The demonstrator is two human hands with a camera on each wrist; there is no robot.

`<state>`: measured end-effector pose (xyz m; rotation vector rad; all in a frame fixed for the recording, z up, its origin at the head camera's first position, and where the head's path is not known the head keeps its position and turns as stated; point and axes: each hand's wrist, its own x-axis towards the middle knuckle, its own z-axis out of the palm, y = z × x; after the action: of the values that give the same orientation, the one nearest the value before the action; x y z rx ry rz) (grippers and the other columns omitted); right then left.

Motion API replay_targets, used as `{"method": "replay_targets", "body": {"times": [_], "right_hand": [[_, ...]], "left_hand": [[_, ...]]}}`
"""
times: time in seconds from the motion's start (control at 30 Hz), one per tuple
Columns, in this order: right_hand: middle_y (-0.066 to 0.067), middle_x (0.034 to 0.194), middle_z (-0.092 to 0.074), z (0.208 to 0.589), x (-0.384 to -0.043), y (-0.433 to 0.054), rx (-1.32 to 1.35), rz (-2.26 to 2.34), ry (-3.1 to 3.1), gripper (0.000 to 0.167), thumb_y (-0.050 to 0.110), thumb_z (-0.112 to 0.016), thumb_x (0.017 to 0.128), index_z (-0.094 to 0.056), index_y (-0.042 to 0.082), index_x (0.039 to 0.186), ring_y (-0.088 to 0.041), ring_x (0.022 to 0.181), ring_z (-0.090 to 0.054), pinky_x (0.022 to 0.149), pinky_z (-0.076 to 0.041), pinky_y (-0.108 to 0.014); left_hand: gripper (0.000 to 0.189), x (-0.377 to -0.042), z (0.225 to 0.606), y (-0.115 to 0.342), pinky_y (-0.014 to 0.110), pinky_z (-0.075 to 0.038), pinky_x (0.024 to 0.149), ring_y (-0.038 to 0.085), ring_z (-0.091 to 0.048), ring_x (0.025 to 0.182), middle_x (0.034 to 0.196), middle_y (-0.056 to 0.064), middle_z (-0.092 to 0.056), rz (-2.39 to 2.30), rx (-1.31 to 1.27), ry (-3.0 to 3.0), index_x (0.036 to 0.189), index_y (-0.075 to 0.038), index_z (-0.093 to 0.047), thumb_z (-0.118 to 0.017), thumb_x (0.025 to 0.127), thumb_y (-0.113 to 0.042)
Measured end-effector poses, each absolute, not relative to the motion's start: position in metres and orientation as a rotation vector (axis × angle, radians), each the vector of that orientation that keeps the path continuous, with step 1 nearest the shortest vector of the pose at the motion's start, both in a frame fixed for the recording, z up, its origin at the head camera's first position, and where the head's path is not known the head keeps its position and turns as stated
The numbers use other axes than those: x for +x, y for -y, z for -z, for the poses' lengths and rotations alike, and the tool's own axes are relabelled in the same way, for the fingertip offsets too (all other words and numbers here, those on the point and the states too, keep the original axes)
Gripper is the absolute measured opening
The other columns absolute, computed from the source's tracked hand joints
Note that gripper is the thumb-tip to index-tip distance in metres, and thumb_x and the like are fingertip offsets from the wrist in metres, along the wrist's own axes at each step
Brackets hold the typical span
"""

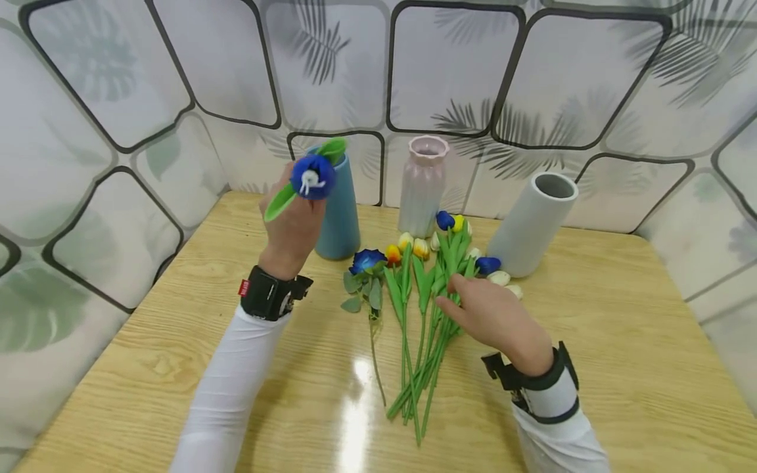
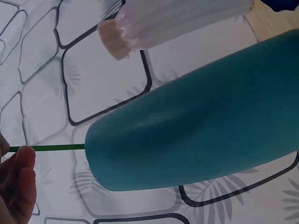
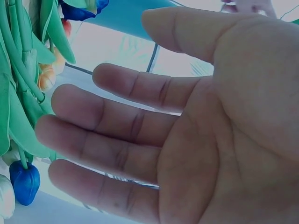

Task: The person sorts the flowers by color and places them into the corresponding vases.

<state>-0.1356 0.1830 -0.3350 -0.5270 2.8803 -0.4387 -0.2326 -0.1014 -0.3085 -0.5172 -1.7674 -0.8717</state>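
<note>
My left hand point(image 1: 294, 226) pinches the green stem point(image 2: 58, 147) of a blue tulip point(image 1: 313, 177) above the blue vase point(image 1: 338, 210). In the left wrist view the stem's lower part runs into the vase mouth and is hidden inside. My right hand point(image 1: 499, 318) hovers at a pile of artificial tulips point(image 1: 451, 263), its fingers loosely extended and the palm bare in the right wrist view. White, yellow, orange and blue heads show in the pile, including a blue tulip head point(image 3: 24, 183). Left of the pile lies a blue rose point(image 1: 368, 261) with grey-green leaves.
A pale pink ribbed vase point(image 1: 423, 190) stands behind the flowers, against the patterned backdrop point(image 1: 331, 66). To the right is a grey-white vase point(image 1: 529, 226). Long green stems point(image 1: 420, 387) fan toward the front of the wooden table point(image 1: 627, 368).
</note>
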Motion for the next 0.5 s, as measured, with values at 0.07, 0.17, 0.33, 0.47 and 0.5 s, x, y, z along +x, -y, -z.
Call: {"method": "replay_targets", "body": {"times": [0.07,0.17,0.33,0.47,0.5], "right_hand": [[-0.006,0.095,-0.069,0.336,-0.136,-0.183,-0.525,0.442,-2.874,0.035,0.034,-0.056,0.102,-0.060,0.003,0.118,-0.014,0.074,-0.064,0.062,-0.051,-0.035],[-0.011,0.101,-0.069,0.336,-0.136,-0.184,-0.522,0.440,-2.874,0.041,0.033,-0.055,0.102,-0.056,0.002,0.128,-0.019,0.079,-0.066,0.063,-0.052,-0.037],[-0.016,0.109,-0.069,0.334,-0.137,-0.185,-0.516,0.423,-2.875,0.047,0.034,-0.053,0.103,-0.050,0.004,0.138,-0.026,0.089,-0.068,0.067,-0.053,-0.041],[-0.017,0.115,-0.067,0.334,-0.137,-0.184,-0.516,0.421,-2.878,0.047,0.035,-0.053,0.103,-0.049,0.005,0.139,-0.029,0.095,-0.068,0.071,-0.054,-0.044],[-0.017,0.114,-0.067,0.334,-0.137,-0.185,-0.513,0.421,-2.877,0.047,0.034,-0.053,0.103,-0.049,0.005,0.139,-0.029,0.094,-0.068,0.070,-0.054,-0.044]], "left_hand": [[0.026,-0.239,0.310,0.102,0.042,-0.044,0.049,0.032,-0.064,0.061,0.086,0.018,-0.070,0.727,-0.424,1.857,0.104,0.003,-0.065,-0.059,0.101,-0.021],[0.020,-0.247,0.310,0.103,0.040,-0.037,0.045,0.030,-0.061,0.057,0.087,0.016,-0.071,0.702,-0.452,1.914,0.106,0.001,-0.066,-0.062,0.099,-0.017],[0.017,-0.255,0.305,0.105,0.038,-0.036,0.045,0.029,-0.055,0.054,0.075,0.016,-0.065,0.578,-0.480,1.982,0.102,0.002,-0.064,-0.055,0.101,-0.012],[0.022,-0.259,0.300,0.104,0.041,-0.042,0.046,0.031,-0.059,0.060,0.079,0.016,-0.067,0.530,-0.426,2.066,0.101,0.000,-0.064,-0.052,0.103,-0.018],[0.022,-0.260,0.299,0.103,0.042,-0.044,0.047,0.031,-0.061,0.064,0.083,0.016,-0.069,0.540,-0.408,2.086,0.103,-0.001,-0.064,-0.052,0.104,-0.020]]}}
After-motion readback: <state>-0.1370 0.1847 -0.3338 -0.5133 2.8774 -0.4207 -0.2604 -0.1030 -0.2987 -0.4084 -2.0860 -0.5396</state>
